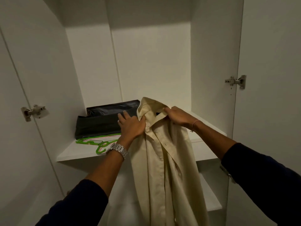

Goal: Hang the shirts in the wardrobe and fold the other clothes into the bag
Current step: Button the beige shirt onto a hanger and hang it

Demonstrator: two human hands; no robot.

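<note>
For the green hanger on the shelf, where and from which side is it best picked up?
Judging by its pose, grip the green hanger at its hook end, coming from the shelf's front edge. The hook points toward the person; the rest runs back beside the black bag.

The view was dim and warm-toned, brightest on the wardrobe's back panel (151, 62) and darkening toward the lower corners and under the shelf (78, 152), with slightly soft detail and wide-angle bending of the door (24, 62) edges.
</note>
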